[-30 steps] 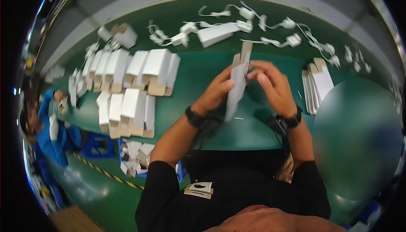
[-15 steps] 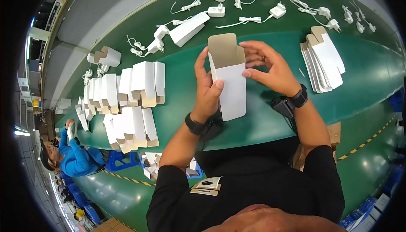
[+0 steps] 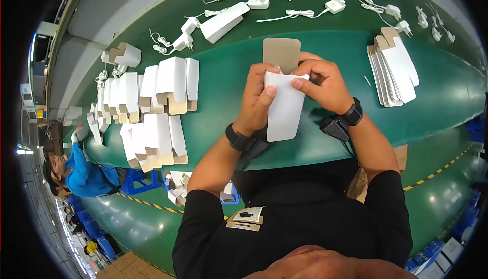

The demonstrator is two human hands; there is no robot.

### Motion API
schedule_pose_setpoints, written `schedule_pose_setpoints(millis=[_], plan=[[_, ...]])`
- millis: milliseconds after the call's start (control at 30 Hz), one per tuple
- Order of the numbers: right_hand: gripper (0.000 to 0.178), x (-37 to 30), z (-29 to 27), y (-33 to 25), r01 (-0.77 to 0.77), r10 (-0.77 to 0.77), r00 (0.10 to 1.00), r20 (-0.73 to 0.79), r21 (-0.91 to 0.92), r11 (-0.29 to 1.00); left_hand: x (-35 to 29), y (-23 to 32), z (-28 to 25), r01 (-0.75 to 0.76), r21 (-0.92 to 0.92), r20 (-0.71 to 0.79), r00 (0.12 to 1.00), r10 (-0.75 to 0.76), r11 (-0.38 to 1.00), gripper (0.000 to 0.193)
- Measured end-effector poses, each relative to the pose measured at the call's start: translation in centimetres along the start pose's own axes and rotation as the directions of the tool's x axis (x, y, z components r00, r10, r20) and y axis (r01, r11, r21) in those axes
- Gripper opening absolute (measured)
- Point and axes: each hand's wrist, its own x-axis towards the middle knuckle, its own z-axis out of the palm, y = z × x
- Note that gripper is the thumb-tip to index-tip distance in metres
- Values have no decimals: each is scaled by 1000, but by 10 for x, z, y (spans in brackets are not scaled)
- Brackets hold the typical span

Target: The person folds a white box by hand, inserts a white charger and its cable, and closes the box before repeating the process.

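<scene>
A white cardboard box (image 3: 286, 108) with a brown inside is held between both hands above the green table. Its far flap (image 3: 281, 52) stands up, brown side showing. My left hand (image 3: 260, 96) grips the box's left side, thumb on the front face and fingers at the upper edge. My right hand (image 3: 325, 83) closes on the upper right corner, thumb on the front near the edge and fingers behind, partly hidden. Both hands work at the box's upper end, where small side flaps show between the fingers.
Flat unfolded boxes (image 3: 394, 70) lie stacked at the right. Formed white boxes (image 3: 173, 83) stand in rows at the left. White power adapters (image 3: 335, 4) with bundled cables lie along the far side, near a closed box (image 3: 223, 22). A person in blue (image 3: 89, 174) sits at far left.
My right hand has moved in from beside the box and now grips its upper corner. My left fingers have shifted over the upper edge, and the side flaps are bent inward.
</scene>
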Motion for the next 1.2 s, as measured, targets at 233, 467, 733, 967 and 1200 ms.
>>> schedule_pose_setpoints(millis=[233,467,733,967,1200], plan=[[21,5,24,-19,172,-204,953,-226,-155,973,4,28,18,104,-262,-127,982,-142,959,60],[19,6,1,-17,1,-18,995,-102,-160,987,0,21,17,55,106,20,998,-57,993,61],[12,4,-7,-17,-61,66,991,-120,47,997,3,11,20,2,163,93,995,-17,987,57],[14,1,-12,-14,-102,104,993,-51,41,994,4,4,23,9,52,48,999,-12,999,45],[26,2,-5,-7,135,-133,991,26,-250,959,6,-6,18,-11,-18,-76,997,10,1000,37]])
